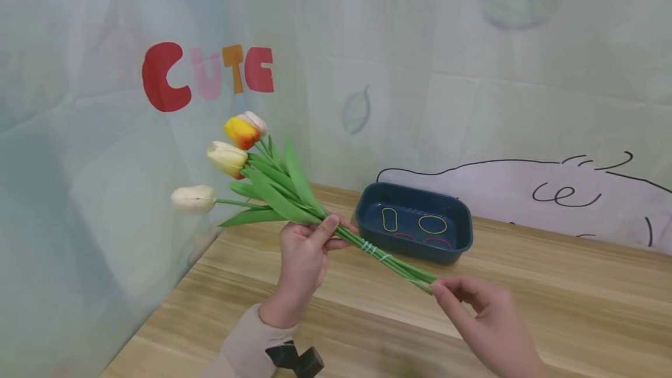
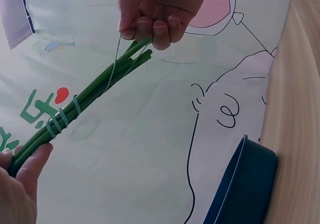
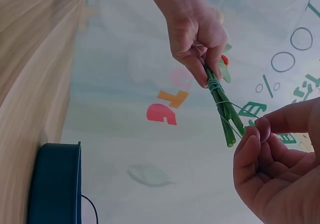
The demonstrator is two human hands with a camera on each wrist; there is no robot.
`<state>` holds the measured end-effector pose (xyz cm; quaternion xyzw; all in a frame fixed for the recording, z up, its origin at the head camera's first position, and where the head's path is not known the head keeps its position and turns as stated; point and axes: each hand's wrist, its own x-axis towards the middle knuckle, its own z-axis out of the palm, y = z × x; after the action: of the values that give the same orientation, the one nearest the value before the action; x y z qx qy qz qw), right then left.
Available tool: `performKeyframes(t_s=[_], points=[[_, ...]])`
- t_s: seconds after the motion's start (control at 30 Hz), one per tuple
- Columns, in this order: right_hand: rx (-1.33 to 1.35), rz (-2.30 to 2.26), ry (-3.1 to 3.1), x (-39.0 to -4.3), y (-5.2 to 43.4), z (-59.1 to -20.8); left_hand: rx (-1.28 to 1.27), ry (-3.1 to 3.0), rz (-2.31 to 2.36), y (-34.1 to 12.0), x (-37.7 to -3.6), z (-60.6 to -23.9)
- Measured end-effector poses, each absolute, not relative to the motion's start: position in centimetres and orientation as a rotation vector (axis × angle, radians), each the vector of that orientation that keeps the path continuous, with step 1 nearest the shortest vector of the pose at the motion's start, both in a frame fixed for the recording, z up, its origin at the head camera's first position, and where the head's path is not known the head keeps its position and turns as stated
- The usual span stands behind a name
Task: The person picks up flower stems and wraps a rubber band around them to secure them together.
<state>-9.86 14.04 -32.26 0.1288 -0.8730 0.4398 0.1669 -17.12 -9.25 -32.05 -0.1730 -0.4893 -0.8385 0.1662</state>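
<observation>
A wooden surface fills the lower half of the head view, with a pale printed curtain behind it carrying the red, pink and orange letters "CUTE" at upper left. A dark blue tray sits on the surface at centre, holding several rubber bands.

In front of the tray, held above the surface, is a bunch of tulips. Its long axis runs diagonally: the flower heads point to the upper left of the frame, the cut stem ends to the lower right.

The left hand grips the stems near their middle, fingers and thumb curled around them, just below the leaves. A thin green rubber band is wound several times around the stems just to the right of this hand.

The right hand, at lower right, pinches a stretched strand of the band at the stem ends between thumb and fingertips, the other fingers loosely curled.
</observation>
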Motion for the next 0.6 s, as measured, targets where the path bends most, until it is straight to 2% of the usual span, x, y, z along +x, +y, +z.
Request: performKeyframes(t_s=[0.3, 0.6], points=[[0.470, 1.509, -2.543, -10.8, 15.5, -32.7, -0.833, -1.382, -2.402, -10.1, -17.8, -32.3], [0.679, 2.065, -2.613, -11.8, 17.0, -32.6, -1.239, -1.261, -2.510, -11.2, -18.6, -32.3]])
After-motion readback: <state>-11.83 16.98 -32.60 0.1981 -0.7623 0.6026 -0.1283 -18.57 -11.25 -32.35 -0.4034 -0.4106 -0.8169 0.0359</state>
